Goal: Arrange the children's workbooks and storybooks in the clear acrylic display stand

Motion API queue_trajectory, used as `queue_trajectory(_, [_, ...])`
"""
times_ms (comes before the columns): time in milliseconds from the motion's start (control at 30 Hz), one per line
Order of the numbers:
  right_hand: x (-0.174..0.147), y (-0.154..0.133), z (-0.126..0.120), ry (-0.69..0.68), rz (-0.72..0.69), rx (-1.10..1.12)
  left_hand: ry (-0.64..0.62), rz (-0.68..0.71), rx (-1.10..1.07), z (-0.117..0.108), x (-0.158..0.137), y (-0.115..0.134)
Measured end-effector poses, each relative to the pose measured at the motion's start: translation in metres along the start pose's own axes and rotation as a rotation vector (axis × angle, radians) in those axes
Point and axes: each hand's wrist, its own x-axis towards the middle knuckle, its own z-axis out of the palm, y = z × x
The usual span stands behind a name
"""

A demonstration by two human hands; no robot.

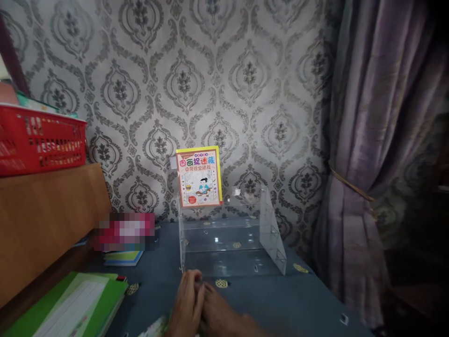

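Note:
My left hand (185,300) and my right hand (221,310) meet in front of a clear plastic stepped rack (272,234), low in the view. Both have their fingers curled in and pressed together. Anything between them is hidden. On the rack's top tier, at its left end, a picture book (199,180) with a yellow edge and Chinese lettering leans upright. The rack's lower tiers show bare clear plastic. Just left of my left wrist, a green-and-white item (156,326) is partly cut off by the frame's bottom edge.
Green-covered books (45,299) lie at the front left on the blue tablecloth (298,304). Behind them is a small stack of books (123,256) with a blurred pink top. A red basket (70,140) stands on a wooden unit (52,220). A tied curtain (365,140) hangs right.

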Motion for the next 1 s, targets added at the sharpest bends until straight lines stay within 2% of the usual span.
queue_trajectory(67, [-0.01,0.0,-0.006,-0.09,0.087,0.075,-0.108,0.027,0.057,0.006,-0.012,-0.011])
queue_trajectory(133, [-0.02,-0.002,-0.011,-0.123,0.172,0.105,-0.194,0.035,0.097,0.006,-0.018,-0.013])
queue_trajectory(367, [-0.061,-0.012,-0.005,-0.121,0.309,0.087,-0.337,-0.079,0.337,-0.009,-0.018,0.009])
queue_trajectory(467, [-0.081,-0.021,0.004,-0.094,0.309,0.083,-0.337,-0.113,0.41,-0.013,-0.018,0.014])
queue_trajectory(567, [-0.095,-0.032,0.011,-0.033,0.327,0.054,-0.285,-0.09,0.463,-0.014,-0.017,0.015])
queue_trajectory(733, [-0.098,-0.044,0.015,0.006,0.4,-0.004,-0.237,-0.047,0.529,-0.013,-0.008,0.014])
queue_trajectory(800, [-0.098,-0.042,0.019,0.03,0.393,-0.023,-0.248,-0.109,0.508,-0.014,-0.003,0.011])
queue_trajectory(900, [-0.101,-0.034,0.029,0.12,0.327,-0.046,-0.298,-0.239,0.34,-0.017,0.005,0.003])
queue_trajectory(1000, [-0.104,-0.029,0.035,0.195,0.292,-0.043,-0.309,-0.246,0.181,-0.023,0.013,-0.003])
